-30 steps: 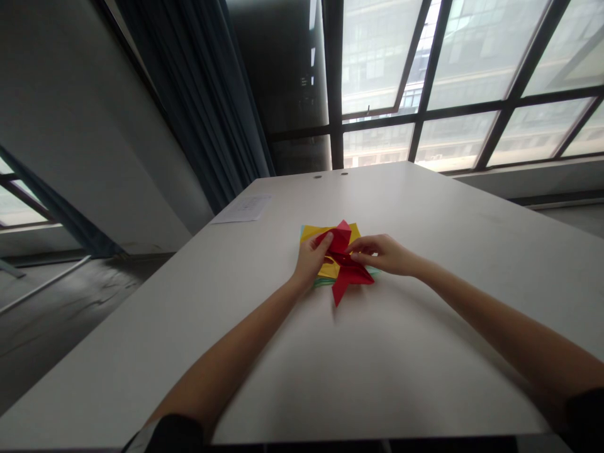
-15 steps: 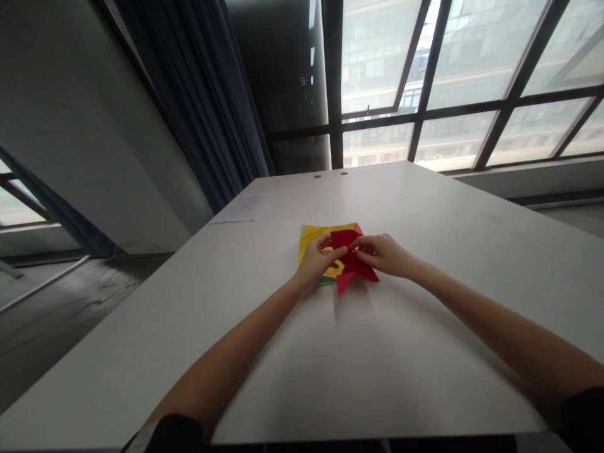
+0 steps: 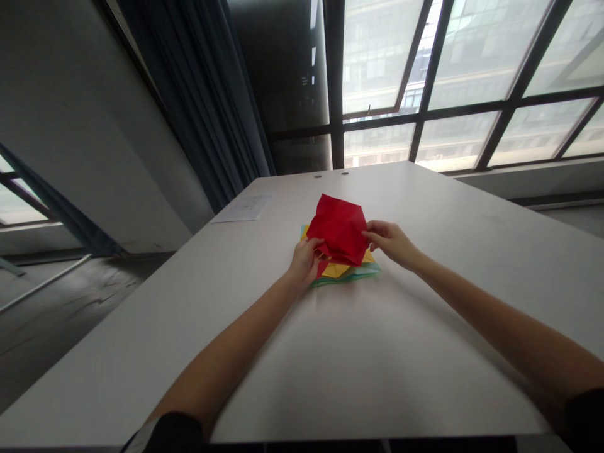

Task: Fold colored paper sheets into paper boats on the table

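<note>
A creased sheet of red paper (image 3: 337, 228) is spread between my two hands, tilted up above a small stack of coloured paper. My left hand (image 3: 305, 258) pinches its lower left corner. At the right edge, my right hand (image 3: 391, 241) grips it between thumb and fingers. Beneath it, yellow paper (image 3: 336, 270) shows with crease lines, and pale green paper (image 3: 365, 271) sticks out below at the front. The red sheet hides most of the stack.
The stack rests on a large white table (image 3: 292, 365). A printed white sheet (image 3: 243, 208) lies near the table's far left edge. Two round dark spots sit near the far edge. Beyond stand a blue curtain (image 3: 202, 94) and windows (image 3: 377, 145).
The red paper was partly folded and held in close between both hands; now it is opened out wider and raised. My hands have moved apart, the right one slightly to the right.
</note>
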`<state>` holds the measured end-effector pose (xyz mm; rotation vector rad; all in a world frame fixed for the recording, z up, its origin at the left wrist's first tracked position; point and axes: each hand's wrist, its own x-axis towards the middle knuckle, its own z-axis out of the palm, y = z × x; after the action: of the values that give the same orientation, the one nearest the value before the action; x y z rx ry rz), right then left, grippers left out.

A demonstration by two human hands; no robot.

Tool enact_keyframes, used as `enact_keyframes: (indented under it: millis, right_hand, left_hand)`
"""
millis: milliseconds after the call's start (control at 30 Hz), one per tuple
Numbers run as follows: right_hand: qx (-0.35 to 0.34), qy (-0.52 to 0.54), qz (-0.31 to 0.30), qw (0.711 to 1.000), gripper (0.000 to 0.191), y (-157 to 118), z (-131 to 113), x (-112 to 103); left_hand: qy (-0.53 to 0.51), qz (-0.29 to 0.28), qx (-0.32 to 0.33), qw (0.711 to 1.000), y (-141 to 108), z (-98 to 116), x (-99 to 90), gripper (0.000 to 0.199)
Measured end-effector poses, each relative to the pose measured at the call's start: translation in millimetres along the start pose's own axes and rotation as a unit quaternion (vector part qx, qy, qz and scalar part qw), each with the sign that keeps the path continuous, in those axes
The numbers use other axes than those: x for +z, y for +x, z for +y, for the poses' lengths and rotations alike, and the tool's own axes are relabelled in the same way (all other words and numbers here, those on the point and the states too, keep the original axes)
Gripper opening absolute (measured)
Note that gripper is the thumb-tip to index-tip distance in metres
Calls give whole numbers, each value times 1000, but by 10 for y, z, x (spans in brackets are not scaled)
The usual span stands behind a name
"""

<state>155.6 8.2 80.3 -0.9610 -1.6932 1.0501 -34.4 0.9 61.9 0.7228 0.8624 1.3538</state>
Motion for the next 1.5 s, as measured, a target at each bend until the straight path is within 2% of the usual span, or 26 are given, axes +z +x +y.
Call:
enact_keyframes:
  millis: [167,267,367,433,567,700,800,933,1033,1200,1333,1400,1500]
  right_hand:
    - [43,51,23,998,27,8,78,-39]
    - [13,51,44,998,38,7,112,-54]
    - [-16,-1,31,999,24,18,118,-59]
    - [-1,-21,20,1000,18,25,110,-57]
    - [19,-62,-7,998,31,25,107,-54]
    - [-12,-161,22,987,27,25,133,-57]
    - [6,-102,14,995,25,32,124,-70]
    - [57,8,30,998,20,45,76,-116]
    - [88,3,36,995,16,63,78,-161]
    - [110,-84,-28,990,14,74,154,-221]
    - [28,-28,-57,998,30,39,110,-239]
    - [-6,-13,-122,992,26,16,45,-232]
    - [-6,-29,-203,979,23,-9,-31,-214]
  left_hand:
    - [-35,-17,11,999,-9,30,19,20]
    - [-21,-14,28,999,-10,16,27,23]
    - [14,1,43,999,-2,-9,15,25]
    - [24,2,51,998,1,-18,7,27]
    - [21,-3,65,998,-6,-19,10,32]
    - [17,-15,60,998,-13,-30,17,31]
    - [8,3,60,998,10,-45,-4,28]
    - [-8,68,63,996,80,-38,-65,25]
    - [-31,99,85,991,116,-9,-103,23]
    - [-31,55,102,993,96,2,-110,25]
    - [5,0,113,994,77,-44,-75,29]
    - [21,-25,107,994,73,-65,-59,32]
    - [37,-38,89,995,65,-77,-48,35]
